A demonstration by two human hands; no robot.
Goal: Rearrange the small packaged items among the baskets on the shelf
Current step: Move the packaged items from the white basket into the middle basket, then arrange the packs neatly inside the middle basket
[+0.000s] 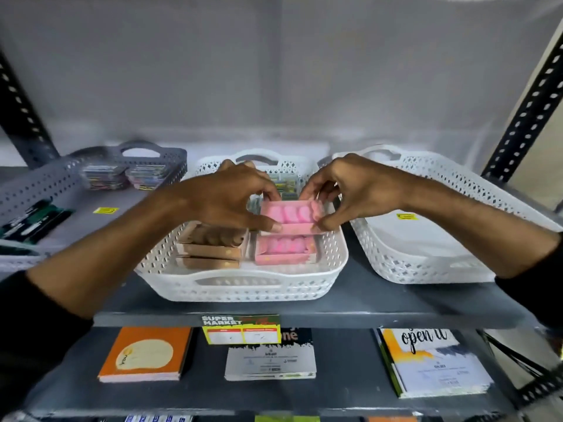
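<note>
A pink packaged box hangs just above the middle white basket. My left hand pinches its left end and my right hand pinches its right end. Under it, in the basket, lies a second pink box. To the left of that sit stacked brown boxes. Small colourful packs fill the back of this basket, partly hidden by my hands. The white basket on the right holds nothing visible except a yellow sticker.
A grey basket on the left holds colourful packs at the back and dark packs at the front. The lower shelf carries notebooks: an orange one, a black-and-white one and a white one. Black perforated uprights frame the shelf.
</note>
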